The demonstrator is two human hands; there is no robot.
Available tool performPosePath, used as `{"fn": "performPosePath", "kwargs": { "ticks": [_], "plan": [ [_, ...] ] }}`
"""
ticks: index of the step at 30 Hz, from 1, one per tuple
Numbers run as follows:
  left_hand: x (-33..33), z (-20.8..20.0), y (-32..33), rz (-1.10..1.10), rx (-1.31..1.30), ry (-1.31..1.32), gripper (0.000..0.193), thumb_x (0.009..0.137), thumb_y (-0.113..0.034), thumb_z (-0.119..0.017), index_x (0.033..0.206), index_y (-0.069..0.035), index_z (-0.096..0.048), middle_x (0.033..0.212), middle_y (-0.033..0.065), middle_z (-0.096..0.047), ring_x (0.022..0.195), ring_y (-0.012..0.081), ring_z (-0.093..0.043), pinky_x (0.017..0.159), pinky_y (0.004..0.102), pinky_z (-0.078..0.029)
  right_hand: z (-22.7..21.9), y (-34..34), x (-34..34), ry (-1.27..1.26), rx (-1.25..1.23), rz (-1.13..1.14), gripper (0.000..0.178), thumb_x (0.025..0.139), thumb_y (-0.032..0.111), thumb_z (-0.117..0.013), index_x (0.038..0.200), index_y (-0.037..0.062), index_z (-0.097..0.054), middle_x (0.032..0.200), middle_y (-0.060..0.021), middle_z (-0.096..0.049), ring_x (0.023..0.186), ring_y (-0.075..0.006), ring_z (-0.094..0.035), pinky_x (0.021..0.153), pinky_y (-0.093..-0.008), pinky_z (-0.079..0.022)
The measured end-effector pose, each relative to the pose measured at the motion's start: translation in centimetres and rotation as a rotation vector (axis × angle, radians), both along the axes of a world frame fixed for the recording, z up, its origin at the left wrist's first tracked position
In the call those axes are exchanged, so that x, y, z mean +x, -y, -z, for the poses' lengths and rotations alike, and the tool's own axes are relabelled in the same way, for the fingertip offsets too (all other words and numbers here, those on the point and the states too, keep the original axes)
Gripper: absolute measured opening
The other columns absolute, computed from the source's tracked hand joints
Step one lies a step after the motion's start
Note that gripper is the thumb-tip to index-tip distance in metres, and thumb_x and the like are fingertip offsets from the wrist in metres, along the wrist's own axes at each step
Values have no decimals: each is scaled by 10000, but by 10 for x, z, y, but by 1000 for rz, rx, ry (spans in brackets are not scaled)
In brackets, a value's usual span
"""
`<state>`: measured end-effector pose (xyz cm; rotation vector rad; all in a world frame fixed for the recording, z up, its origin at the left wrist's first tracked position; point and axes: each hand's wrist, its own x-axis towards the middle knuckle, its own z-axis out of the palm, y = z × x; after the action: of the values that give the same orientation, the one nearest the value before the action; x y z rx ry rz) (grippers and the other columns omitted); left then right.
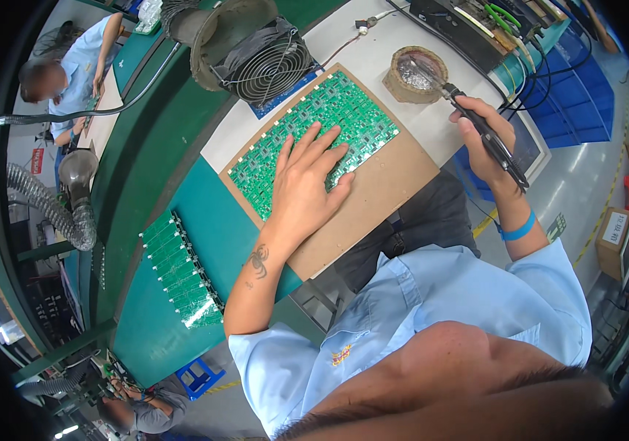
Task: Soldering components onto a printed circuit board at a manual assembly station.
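A green circuit board panel covered in small parts lies on a brown board in front of me. My left hand rests flat on the panel, its fingers spread. In my right hand is a black soldering iron, its fingers wrapped round the handle. The iron points up and left, its tip end over a round brown pot. Inside the pot there is something silvery and rough. Whether the tip touches it I cannot tell.
Beyond the panel stands a fan with a wire grille. Several narrow green circuit boards lie in a row on the green mat at left. A black box with cables sits at the far right. Two other people work at left.
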<state>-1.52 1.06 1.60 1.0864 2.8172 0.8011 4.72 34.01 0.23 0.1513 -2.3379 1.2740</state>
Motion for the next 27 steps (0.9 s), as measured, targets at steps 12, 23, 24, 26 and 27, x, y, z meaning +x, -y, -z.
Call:
{"fn": "performPosePath", "kwargs": {
  "ticks": [12, 23, 24, 26, 27],
  "plan": [
    [0, 1, 0, 0, 30, -4, 404, 877, -217, -796, 1262, -97, -777, 1489, 71, -673, 1529, 320, -485, 1306, 570, -293, -5, -2, -41, -200, 109, 58, 555, 907, 98, -835, 1421, 13, -644, 1318, -149, -743, 1133, -249, -722, 1009, -323, -549],
    [1, 1, 1, 0, 43, -4, 406, 866, -210, -795, 1257, -102, -777, 1486, 68, -674, 1532, 319, -482, 1302, 576, -297, -10, 14, -54, -282, 183, -16, 585, 885, 94, -871, 1426, 34, -655, 1283, -142, -747, 1144, -248, -725, 1008, -335, -569],
    [0, 2, 1, 2, 45, 4, 406, 866, -210, -795, 1257, -102, -777, 1486, 68, -674, 1532, 319, -482, 1302, 576, -297, -8, 14, -49, -274, 185, -14, 585, 885, 94, -871, 1426, 34, -655, 1283, -142, -747, 1144, -248, -725, 1008, -335, -569],
    [-1, 3, 2, 6, 43, -5, 405, 866, -211, -796, 1256, -103, -777, 1484, 67, -676, 1528, 318, -487, 1299, 576, -301, -2, 13, -29, -168, 26, -32, 525, 923, 82, -823, 1419, 28, -659, 1276, -152, -747, 1144, -239, -725, 995, -323, -568],
    [0, 3, 2, 3, 40, -10, 405, 866, -212, -796, 1255, -103, -776, 1483, 66, -677, 1525, 318, -489, 1297, 576, -303, 2, 12, -19, -116, -55, -44, 496, 942, 76, -799, 1415, 24, -660, 1272, -157, -747, 1145, -235, -725, 989, -317, -567]
  ]
}}
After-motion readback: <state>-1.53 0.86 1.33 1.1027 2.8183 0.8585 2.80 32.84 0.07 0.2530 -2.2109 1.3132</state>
